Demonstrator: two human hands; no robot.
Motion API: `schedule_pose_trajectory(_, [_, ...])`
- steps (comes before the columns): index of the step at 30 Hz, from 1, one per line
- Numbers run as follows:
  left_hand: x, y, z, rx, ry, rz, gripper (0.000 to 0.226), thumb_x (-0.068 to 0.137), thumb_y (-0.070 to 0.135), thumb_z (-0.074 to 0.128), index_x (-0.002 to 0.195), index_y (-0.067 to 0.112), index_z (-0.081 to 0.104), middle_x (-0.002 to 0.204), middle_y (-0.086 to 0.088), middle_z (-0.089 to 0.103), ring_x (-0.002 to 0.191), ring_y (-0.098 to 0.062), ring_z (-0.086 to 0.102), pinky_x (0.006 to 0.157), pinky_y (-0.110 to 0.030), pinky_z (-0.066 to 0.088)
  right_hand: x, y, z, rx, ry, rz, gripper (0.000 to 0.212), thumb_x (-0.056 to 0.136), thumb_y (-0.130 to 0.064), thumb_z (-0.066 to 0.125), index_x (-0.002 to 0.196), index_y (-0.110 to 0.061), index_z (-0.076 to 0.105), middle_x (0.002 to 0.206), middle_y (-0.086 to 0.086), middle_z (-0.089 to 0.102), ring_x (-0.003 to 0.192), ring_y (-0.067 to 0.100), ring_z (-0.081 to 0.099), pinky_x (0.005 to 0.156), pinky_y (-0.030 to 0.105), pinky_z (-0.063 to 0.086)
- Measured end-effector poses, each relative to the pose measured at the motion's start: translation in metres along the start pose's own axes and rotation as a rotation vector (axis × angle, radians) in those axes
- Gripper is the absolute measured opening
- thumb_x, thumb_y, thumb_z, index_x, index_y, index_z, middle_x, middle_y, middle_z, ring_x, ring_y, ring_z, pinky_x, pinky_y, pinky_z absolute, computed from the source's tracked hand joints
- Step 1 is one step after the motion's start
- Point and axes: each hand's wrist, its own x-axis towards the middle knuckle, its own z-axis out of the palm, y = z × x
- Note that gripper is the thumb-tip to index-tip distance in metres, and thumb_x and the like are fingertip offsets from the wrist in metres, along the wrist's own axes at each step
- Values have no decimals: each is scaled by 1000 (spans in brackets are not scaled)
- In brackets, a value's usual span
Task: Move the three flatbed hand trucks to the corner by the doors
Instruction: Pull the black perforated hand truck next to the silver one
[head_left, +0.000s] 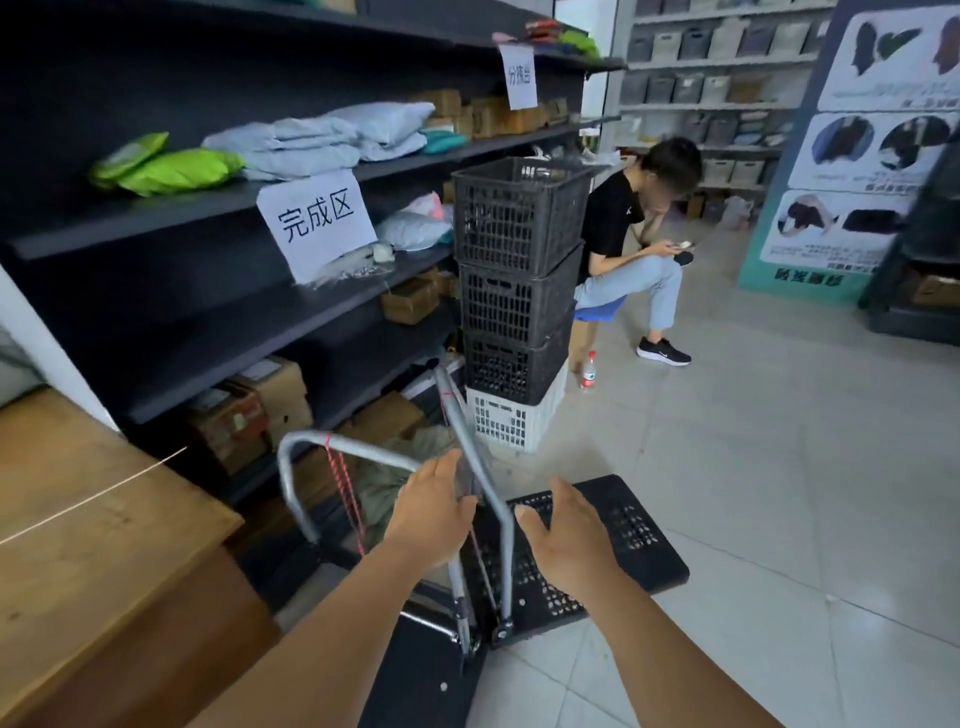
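Two flatbed hand trucks stand together beside the dark shelving. One has a black perforated deck lying on the tiled floor, with its grey metal handle upright. A second grey handle with a red-and-white cord tied round it stands to the left, over a dark deck near my feet. My left hand reaches to the nearer handle, fingers straight, touching or just short of it. My right hand hovers open over the black deck, right of the handle. No third truck shows.
A stack of black crates on a white crate stands just beyond the trucks. A person sits past it, with a water bottle on the floor. A wooden table is at my left. Tiled floor extends right.
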Motion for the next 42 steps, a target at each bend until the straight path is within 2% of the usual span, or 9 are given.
schedule_pose_trajectory(6, [78, 10, -1, 24, 20, -80, 63, 96, 22, 48, 151, 13, 18, 155, -7, 27, 144, -24, 24, 119, -38, 22, 88, 4, -19, -94, -56, -105, 66, 97, -44, 40, 150, -11, 19, 155, 7, 27, 143, 24, 24, 117, 37, 20])
schedule_pose_trajectory(13, [156, -22, 3, 85, -57, -151, 70, 92, 18, 49, 152, 23, 13, 158, -1, 21, 145, -23, 22, 117, -46, 25, 165, -9, 13, -126, -175, -121, 70, 97, -43, 41, 152, -11, 11, 158, 9, 20, 144, 26, 21, 118, 37, 20])
schedule_pose_trajectory(22, [248, -76, 20, 224, -244, -70, 80, 88, -4, 44, 152, 29, 10, 160, 5, 12, 143, -22, 24, 114, -42, 30, 247, -35, 73, -116, -293, -52, 69, 97, -41, 44, 149, -6, 15, 151, 15, 32, 138, 29, 33, 113, 37, 28])
schedule_pose_trajectory(26, [273, -96, 28, 304, -318, -40, 86, 87, -5, 49, 152, 32, 6, 161, 3, 4, 147, -24, 15, 116, -43, 26, 271, -42, 99, -65, -324, -38, 71, 98, -33, 45, 151, -6, 7, 153, 14, 31, 137, 27, 36, 111, 34, 31])
schedule_pose_trajectory(31, [285, -109, 36, 400, -300, 16, 100, 83, -10, 53, 149, 41, -2, 161, 5, -9, 149, -22, -2, 118, -48, 20, 281, -38, 110, -8, -333, -22, 64, 100, -19, 40, 150, -4, 3, 146, 20, 38, 129, 31, 46, 103, 35, 40])
schedule_pose_trajectory(33, [287, -107, 38, 452, -296, 44, 103, 81, -10, 55, 149, 40, -4, 160, 5, -13, 149, -21, -6, 119, -47, 17, 282, -34, 109, 44, -333, 11, 61, 98, -17, 41, 148, -8, 7, 137, 20, 47, 118, 32, 54, 89, 33, 44])
schedule_pose_trajectory(35, [288, -102, 40, 479, -300, 58, 102, 82, -8, 56, 150, 39, -4, 160, 5, -14, 149, -20, -8, 119, -47, 17, 281, -29, 106, 92, -325, 32, 50, 96, -14, 43, 140, -10, 20, 114, 18, 58, 92, 29, 59, 70, 31, 39])
schedule_pose_trajectory(37, [288, -95, 43, 493, -302, 63, 98, 84, -6, 55, 150, 38, -1, 160, 5, -15, 149, -19, -8, 119, -47, 16, 276, -23, 101, 93, -331, 35, 41, 96, -14, 45, 132, -9, 27, 97, 14, 57, 78, 25, 54, 65, 31, 36])
schedule_pose_trajectory(42, [278, -67, 58, 421, -324, 4, 81, 92, 2, 49, 150, 36, 5, 160, 6, -17, 149, -18, -9, 119, -49, 12, 254, 6, 81, 53, -301, -3, 46, 97, -19, 46, 137, -10, 26, 113, 17, 63, 100, 32, 62, 77, 34, 44])
